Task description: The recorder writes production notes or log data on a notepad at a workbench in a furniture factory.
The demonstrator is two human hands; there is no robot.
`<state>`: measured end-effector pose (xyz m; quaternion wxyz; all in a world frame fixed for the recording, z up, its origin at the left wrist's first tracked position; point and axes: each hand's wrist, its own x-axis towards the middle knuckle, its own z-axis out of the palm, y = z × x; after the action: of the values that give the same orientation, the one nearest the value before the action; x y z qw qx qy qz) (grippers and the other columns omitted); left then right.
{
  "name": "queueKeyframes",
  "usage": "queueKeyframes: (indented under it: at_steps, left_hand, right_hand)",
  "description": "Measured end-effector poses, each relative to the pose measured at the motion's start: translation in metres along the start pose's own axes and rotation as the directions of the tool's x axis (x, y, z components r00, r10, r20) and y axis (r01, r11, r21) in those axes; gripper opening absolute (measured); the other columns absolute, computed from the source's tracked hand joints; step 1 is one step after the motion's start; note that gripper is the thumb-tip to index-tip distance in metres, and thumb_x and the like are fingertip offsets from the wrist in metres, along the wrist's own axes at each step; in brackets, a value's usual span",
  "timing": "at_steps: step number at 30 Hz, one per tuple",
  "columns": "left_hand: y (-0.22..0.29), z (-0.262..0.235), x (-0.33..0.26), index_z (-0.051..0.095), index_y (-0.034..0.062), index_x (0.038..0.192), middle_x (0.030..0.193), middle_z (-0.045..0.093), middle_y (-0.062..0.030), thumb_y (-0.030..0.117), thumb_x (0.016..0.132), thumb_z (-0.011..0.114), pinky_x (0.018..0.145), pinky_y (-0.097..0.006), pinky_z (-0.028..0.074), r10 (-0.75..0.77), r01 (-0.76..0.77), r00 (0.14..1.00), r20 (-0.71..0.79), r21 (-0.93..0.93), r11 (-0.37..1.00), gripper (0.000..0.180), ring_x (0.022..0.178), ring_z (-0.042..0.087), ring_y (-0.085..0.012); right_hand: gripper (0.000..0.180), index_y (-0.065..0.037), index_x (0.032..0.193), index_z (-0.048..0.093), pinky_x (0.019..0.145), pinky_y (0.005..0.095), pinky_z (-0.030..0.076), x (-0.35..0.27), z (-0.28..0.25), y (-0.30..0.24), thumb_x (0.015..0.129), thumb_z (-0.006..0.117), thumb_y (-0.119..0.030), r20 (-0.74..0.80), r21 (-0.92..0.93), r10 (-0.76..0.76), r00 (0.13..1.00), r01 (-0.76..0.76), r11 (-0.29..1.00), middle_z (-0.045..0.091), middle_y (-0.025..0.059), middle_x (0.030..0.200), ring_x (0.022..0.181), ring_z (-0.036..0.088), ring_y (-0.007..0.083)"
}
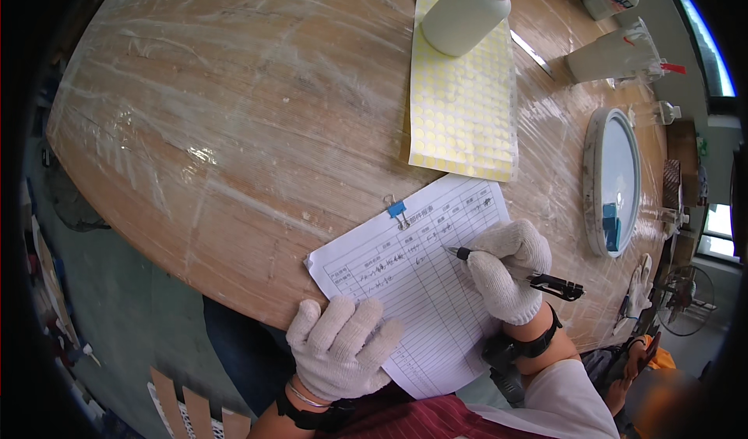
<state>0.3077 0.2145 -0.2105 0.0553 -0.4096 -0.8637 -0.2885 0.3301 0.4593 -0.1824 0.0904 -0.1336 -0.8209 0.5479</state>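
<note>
My right hand [510,271], in a white knitted glove, grips a pen [555,286] with a black clip and black tip. The tip points at the upper rows of a printed form [421,299] that carries some handwriting. A blue binder clip [397,210] holds the form's top edge. My left hand [343,345], gloved the same way, rests on the form's lower left edge with its fingers stretched out. Just beyond the form lies a sheet of round yellow stickers [463,119]. On that sheet stands a white bottle [467,14] with a red cap.
A round white lid [612,182] with a small blue object [612,227] is at the right. Behind it are a plastic cup [615,53] and a thin metal blade [532,53]. Plastic film covers the wooden table [234,112]. Another person's hand [635,357] shows at the lower right.
</note>
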Motion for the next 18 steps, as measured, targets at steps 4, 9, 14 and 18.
queueKeyframes:
  at_steps: [4, 9, 14, 18]
  left_hand:
    - [-0.001, 0.001, 0.0, 0.064, 0.0242, 0.095, 0.111, 0.051, -0.0023, 0.051, 0.081, 0.059, 0.086, -0.043, 0.033, 0.003, -0.003, 1.0, 0.013, -0.002, 1.0, 0.03, 0.104, 0.046, -0.0238]
    - [-0.002, 0.002, 0.001, 0.063, 0.0242, 0.094, 0.11, 0.051, -0.0025, 0.051, 0.08, 0.06, 0.085, -0.043, 0.033, 0.008, -0.007, 1.0, 0.015, -0.016, 1.0, 0.031, 0.102, 0.046, -0.0243]
    - [-0.001, 0.001, 0.001, 0.063, 0.0238, 0.093, 0.109, 0.051, -0.0029, 0.051, 0.081, 0.06, 0.084, -0.042, 0.033, 0.008, -0.008, 1.0, -0.01, -0.001, 1.0, 0.03, 0.101, 0.047, -0.0249]
    - [0.0, 0.0, 0.002, 0.062, 0.0235, 0.092, 0.109, 0.051, -0.0037, 0.052, 0.081, 0.059, 0.082, -0.042, 0.033, 0.019, -0.019, 1.0, -0.013, 0.025, 1.0, 0.031, 0.101, 0.046, -0.0254]
  right_hand:
    - [0.019, -0.004, 0.088, 0.06, 0.058, 0.0293, 0.052, -0.001, -0.005, 0.004, 0.083, 0.075, -0.013, 0.037, 0.026, 0.08, 0.996, -0.081, 0.996, 0.069, 0.0094, 0.076, 0.065, 0.067, 0.0164]
    - [0.018, -0.004, 0.087, 0.06, 0.056, 0.0289, 0.051, 0.011, -0.012, 0.008, 0.083, 0.075, -0.014, 0.138, 0.004, -0.087, 0.987, 0.087, 0.996, 0.068, 0.0093, 0.074, 0.063, 0.067, 0.0171]
    - [0.017, -0.005, 0.085, 0.061, 0.055, 0.0282, 0.051, 0.011, -0.011, 0.011, 0.081, 0.076, -0.013, 0.129, 0.004, -0.206, 0.97, 0.207, 0.978, 0.067, 0.0093, 0.072, 0.061, 0.067, 0.0191]
    - [0.017, -0.006, 0.085, 0.063, 0.055, 0.0273, 0.052, 0.01, -0.01, 0.009, 0.078, 0.078, -0.01, 0.116, -0.039, -0.156, 0.981, 0.161, 0.986, 0.068, 0.0086, 0.072, 0.06, 0.068, 0.0185]
